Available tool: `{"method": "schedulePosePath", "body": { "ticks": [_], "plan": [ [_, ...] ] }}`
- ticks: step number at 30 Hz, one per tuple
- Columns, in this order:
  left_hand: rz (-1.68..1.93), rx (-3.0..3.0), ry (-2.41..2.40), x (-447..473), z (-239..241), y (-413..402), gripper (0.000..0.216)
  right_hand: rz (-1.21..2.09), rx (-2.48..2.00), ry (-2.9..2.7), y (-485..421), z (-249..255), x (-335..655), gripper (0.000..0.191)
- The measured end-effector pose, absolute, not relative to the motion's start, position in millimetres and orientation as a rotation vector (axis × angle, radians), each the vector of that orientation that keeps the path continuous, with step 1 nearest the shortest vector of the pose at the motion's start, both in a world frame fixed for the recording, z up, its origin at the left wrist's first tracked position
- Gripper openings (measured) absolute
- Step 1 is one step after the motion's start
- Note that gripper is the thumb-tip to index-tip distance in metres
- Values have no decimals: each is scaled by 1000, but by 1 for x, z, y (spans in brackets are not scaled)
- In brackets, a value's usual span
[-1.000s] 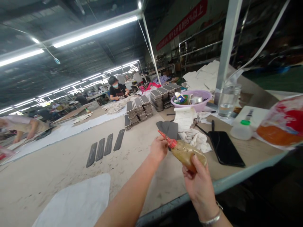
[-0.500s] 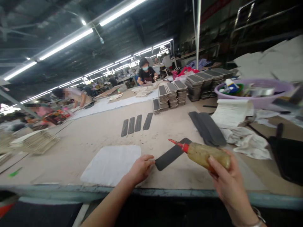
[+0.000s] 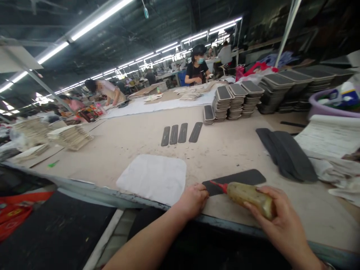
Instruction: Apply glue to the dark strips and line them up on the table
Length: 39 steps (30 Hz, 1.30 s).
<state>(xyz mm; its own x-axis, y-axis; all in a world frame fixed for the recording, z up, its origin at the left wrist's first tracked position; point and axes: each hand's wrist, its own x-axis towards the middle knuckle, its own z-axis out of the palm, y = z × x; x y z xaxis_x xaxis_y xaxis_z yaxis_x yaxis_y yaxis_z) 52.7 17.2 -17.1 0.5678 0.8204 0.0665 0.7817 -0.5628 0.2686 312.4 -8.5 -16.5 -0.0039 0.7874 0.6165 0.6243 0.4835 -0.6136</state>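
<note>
Our right hand [image 3: 282, 217] is gripping a smudged yellowish plastic bottle [image 3: 249, 198]; past a flat charcoal strip [image 3: 249, 175], beige tabletop [image 3: 222, 159] is lying open toward twelve o'clock, its edge [image 3: 230, 224] at six.

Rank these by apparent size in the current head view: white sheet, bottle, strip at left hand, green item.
1. White sheet
2. Bottle and strip: close in size; strip partly covered, so unranked
3. Green item

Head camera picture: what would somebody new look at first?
Probably the red-tipped, yellowish bottle in the right hand, pointing over a dark strip, with the left hand at that strip's left end. Farther back, four more dark strips lie in a row. To their right stand stacks of dark-topped pieces.
</note>
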Motion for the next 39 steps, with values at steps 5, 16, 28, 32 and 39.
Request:
{"method": "schedulePosePath", "body": {
  "ticks": [5,16,28,32,39],
  "plan": [
    [280,2579,1337,48,-14,15,25,145,-1162,-1799,-8,-17,302,36],
    [161,2618,1443,52,-9,16,20,145,-1199,-1892,-12,-19,294,33],
    [239,2548,1449,52,-7,18,22,-166,-1467,-1756,-18,-14,341,34],
    [276,2544,1452,51,-6,18,24,-227,-1554,-1684,-16,-10,350,38],
    [300,2523,1431,50,-11,18,22,-331,-1636,-1581,-15,-7,358,41]
  ]
}}
